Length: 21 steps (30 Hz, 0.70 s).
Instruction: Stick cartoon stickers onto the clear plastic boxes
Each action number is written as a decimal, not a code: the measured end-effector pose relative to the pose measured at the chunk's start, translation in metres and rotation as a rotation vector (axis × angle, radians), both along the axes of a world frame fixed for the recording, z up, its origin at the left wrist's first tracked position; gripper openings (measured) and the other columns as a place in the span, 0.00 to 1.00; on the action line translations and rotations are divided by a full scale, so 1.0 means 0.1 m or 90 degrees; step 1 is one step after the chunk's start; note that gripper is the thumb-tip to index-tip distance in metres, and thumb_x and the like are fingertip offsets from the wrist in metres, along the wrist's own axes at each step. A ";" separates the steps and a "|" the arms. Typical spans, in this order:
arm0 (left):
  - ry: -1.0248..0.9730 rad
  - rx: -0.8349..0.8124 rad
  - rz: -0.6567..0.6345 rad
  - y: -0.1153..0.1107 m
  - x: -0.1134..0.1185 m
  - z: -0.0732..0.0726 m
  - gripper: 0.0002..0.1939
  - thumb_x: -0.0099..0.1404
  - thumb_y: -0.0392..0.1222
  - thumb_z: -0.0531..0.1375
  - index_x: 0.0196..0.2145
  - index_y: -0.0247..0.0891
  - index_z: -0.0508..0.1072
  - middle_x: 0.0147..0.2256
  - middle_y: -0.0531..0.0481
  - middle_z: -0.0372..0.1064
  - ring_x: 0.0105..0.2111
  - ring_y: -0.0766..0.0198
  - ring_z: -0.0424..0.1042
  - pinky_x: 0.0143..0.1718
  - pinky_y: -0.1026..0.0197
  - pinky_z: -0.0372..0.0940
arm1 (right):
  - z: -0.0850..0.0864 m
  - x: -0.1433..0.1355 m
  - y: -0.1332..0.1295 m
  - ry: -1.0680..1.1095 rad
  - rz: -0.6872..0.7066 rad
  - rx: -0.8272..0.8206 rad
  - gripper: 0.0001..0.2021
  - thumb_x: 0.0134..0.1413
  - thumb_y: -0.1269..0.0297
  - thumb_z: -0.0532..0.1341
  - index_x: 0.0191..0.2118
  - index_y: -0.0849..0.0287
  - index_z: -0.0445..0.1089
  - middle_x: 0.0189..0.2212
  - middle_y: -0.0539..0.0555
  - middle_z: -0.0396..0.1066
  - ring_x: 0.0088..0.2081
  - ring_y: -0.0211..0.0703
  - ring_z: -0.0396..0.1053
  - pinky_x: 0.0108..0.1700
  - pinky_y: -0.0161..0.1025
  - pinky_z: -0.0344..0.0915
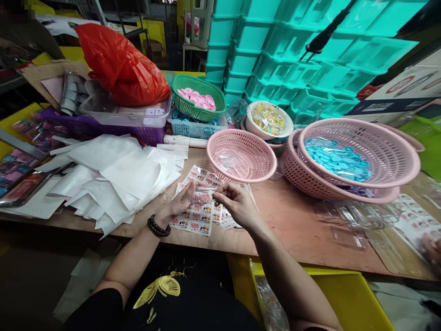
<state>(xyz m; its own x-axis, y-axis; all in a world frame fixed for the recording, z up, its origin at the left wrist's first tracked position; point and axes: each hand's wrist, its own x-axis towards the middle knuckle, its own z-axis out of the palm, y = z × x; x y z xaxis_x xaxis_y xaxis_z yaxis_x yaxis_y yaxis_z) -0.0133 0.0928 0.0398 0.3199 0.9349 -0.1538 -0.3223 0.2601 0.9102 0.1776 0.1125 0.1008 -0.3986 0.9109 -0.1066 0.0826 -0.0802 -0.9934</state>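
Observation:
Over the middle of the bench, my left hand (182,198) has its fingers closed on one side of a small clear plastic case (203,196). Pinched together, the thumb and forefinger of my right hand (236,201) meet the case's right edge; whether a small piece is also between them I cannot make out. Beneath both hands lie sticker sheets (196,223) printted with cartoon cats and pink designs. Just behind them stands a pink basket (241,172) with a little clear plastic inside.
White backing sheets (117,170) are heaped at left. Stacked pink baskets (389,154) hold blue pieces (336,158); clear cases (358,218) lie before them. A green basket (179,103), white bowl (253,124) and turquoise bins (248,59) stand behind. Another person's hand (432,246) shows far right.

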 end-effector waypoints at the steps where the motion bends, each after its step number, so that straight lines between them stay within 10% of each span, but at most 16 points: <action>1: 0.003 0.002 0.000 0.00 0.00 0.00 0.40 0.61 0.75 0.55 0.57 0.40 0.69 0.48 0.42 0.75 0.44 0.54 0.76 0.44 0.56 0.69 | 0.00 0.00 0.00 -0.003 0.001 0.003 0.22 0.44 0.45 0.72 0.29 0.58 0.68 0.22 0.47 0.70 0.25 0.35 0.67 0.29 0.35 0.61; 12: 0.065 0.051 -0.003 -0.01 -0.04 0.00 0.33 0.55 0.58 0.71 0.51 0.40 0.67 0.42 0.49 0.72 0.38 0.63 0.73 0.41 0.61 0.67 | -0.05 0.01 -0.05 -0.147 0.001 0.139 0.18 0.56 0.45 0.64 0.30 0.57 0.68 0.23 0.50 0.71 0.25 0.40 0.69 0.29 0.38 0.64; 17: 0.066 0.079 -0.023 -0.05 0.01 0.07 0.26 0.59 0.51 0.69 0.50 0.40 0.65 0.48 0.44 0.71 0.44 0.61 0.74 0.46 0.59 0.68 | -0.04 0.09 -0.16 -0.463 -0.141 0.424 0.33 0.55 0.45 0.66 0.61 0.60 0.66 0.43 0.66 0.76 0.42 0.59 0.74 0.41 0.53 0.71; 21: 0.104 0.119 -0.139 -0.18 0.02 0.10 0.34 0.58 0.47 0.70 0.59 0.43 0.62 0.54 0.40 0.68 0.53 0.53 0.71 0.53 0.52 0.66 | -0.07 0.31 -0.20 -0.390 0.088 0.422 0.36 0.53 0.43 0.67 0.63 0.55 0.64 0.50 0.64 0.74 0.47 0.57 0.74 0.45 0.51 0.74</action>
